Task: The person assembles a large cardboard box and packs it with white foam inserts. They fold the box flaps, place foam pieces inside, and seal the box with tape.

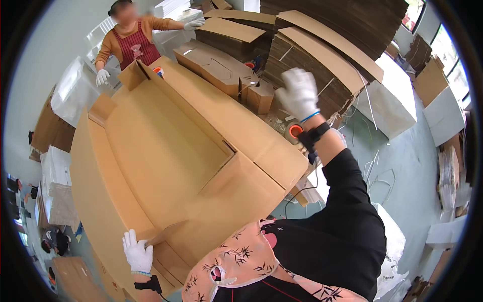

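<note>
A large brown cardboard box (271, 146) lies in front of me with its flaps folded outward. At its near left corner my left hand (137, 253), in a white glove, rests on the cardboard with fingers outstretched, beside a small raised flap (168, 231). Beyond the box's right edge my right hand (298, 94), also gloved, is lifted, its thumb apart from the fingers and nothing visible in it. Just below that hand is a tape roll (295, 132) with an orange core.
Across the box stands a person (136, 43) in a red apron and white gloves, one hand on stacked cardboard (234, 29). Tall cardboard piles (322, 65) rise at the far right. A folded cardboard piece (211, 63) lies beside the box. Loose straps (385, 173) trail over the floor.
</note>
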### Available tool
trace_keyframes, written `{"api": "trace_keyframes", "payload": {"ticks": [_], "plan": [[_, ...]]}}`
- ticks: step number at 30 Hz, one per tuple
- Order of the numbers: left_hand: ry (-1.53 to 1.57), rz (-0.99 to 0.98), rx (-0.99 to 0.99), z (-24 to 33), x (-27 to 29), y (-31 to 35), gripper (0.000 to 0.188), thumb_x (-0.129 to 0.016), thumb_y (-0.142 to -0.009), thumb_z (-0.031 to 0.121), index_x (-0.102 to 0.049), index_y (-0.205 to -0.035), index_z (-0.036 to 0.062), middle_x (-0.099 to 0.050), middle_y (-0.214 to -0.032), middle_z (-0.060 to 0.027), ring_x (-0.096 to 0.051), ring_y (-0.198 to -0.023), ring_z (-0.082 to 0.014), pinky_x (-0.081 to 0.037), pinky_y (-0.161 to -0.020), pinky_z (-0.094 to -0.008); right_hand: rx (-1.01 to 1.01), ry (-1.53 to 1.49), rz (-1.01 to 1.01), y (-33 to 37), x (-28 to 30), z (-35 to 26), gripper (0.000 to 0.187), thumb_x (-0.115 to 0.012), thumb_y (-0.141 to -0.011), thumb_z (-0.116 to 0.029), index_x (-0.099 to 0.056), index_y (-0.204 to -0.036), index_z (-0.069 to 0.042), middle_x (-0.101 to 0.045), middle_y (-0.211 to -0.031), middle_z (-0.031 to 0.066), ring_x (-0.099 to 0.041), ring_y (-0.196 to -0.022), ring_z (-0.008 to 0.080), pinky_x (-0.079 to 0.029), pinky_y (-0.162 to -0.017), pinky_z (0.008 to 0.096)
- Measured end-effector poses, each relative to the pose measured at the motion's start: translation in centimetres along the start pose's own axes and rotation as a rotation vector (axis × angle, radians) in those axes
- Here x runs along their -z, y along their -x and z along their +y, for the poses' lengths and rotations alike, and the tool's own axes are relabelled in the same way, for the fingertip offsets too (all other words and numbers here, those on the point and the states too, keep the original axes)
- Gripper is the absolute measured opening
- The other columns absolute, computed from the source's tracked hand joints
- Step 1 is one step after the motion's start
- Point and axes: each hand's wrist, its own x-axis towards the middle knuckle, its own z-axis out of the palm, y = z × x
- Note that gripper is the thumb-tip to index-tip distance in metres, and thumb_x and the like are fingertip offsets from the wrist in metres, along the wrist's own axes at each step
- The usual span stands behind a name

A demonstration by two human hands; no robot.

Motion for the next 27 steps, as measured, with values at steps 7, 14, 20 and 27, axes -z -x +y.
{"api": "trace_keyframes", "payload": {"ticks": [7, 14, 20, 27], "plan": [[0.026, -0.052, 0.078, 1.7, 1.2, -0.5, 0.023, -0.077, -0.068, 0.013, -0.074, -0.089, 0.0032, -0.044, -0.147, -0.0268, -0.038, -0.137, -0.0469, -0.029, -0.117, -0.0529, -0.817, 0.572, -0.378, 4.0, 1.8, 20.3, 0.059, -0.067, -0.084, -0.053, -0.062, -0.122, -0.007, -0.062, -0.125, 0.0191, -0.055, -0.121, 0.0361, -0.043, -0.102, 0.0460], [0.006, -0.068, 0.099, 2.5, 1.1, -1.2, 0.023, -0.077, -0.068, 0.013, -0.073, -0.089, 0.0029, -0.043, -0.149, -0.0270, -0.039, -0.137, -0.0463, -0.031, -0.116, -0.0514, -0.398, 0.528, -0.112, 5.4, -0.2, 24.6, 0.015, -0.056, -0.086, -0.015, -0.063, -0.098, -0.009, -0.068, -0.099, 0.0136, -0.063, -0.099, 0.0344, -0.050, -0.086, 0.0483], [0.047, -0.064, 0.166, 2.6, 0.9, -0.8, 0.021, -0.077, -0.072, 0.012, -0.074, -0.090, 0.0030, -0.039, -0.152, -0.0234, -0.035, -0.140, -0.0430, -0.030, -0.118, -0.0490, -0.862, 0.468, -0.195, 5.7, 2.0, 24.1, 0.061, -0.063, -0.087, -0.056, -0.062, -0.118, -0.004, -0.063, -0.120, 0.0215, -0.064, -0.110, 0.0371, -0.052, -0.092, 0.0462], [0.062, -0.030, 0.151, 3.0, 1.1, -0.9, 0.019, -0.075, -0.071, 0.009, -0.071, -0.087, 0.0014, -0.041, -0.150, -0.0269, -0.039, -0.138, -0.0455, -0.035, -0.113, -0.0477, -0.668, 0.473, -0.070, 6.5, 0.0, 25.2, 0.041, -0.064, -0.086, -0.037, -0.063, -0.112, -0.006, -0.069, -0.103, 0.0189, -0.066, -0.099, 0.0385, -0.053, -0.086, 0.0492]]}}
